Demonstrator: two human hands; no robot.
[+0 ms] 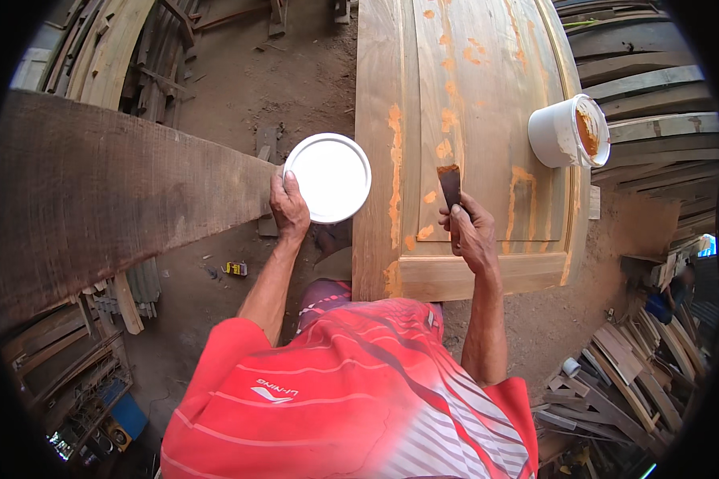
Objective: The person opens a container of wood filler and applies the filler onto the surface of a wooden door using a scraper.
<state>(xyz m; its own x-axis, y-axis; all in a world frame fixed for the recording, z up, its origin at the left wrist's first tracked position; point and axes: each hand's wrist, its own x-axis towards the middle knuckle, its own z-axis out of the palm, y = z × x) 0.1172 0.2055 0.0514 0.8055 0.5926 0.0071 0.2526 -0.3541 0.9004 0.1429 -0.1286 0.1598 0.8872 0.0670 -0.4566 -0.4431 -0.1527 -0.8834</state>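
My left hand (290, 204) grips the rim of a round white lid (328, 178), holding it beside the left edge of a wooden door panel (379, 160). In my right hand (470, 233) is a dark putty knife (449, 188), pinched near its lower end, with orange filler along its top edge. The knife is over the panel, and I cannot tell whether it touches the wood. Orange filler (395, 164) marks the panel in streaks and patches. A white bucket (553, 134) with orange filler inside rests at the panel's right side, its opening turned to the right.
A wide dark plank (128, 188) reaches in from the left toward my left hand. Stacked boards (655, 104) line the right side, and more timber (104, 48) lies at the far left. Wood offcuts (623, 375) are heaped at lower right. A small yellow box (236, 269) lies on the dirt floor.
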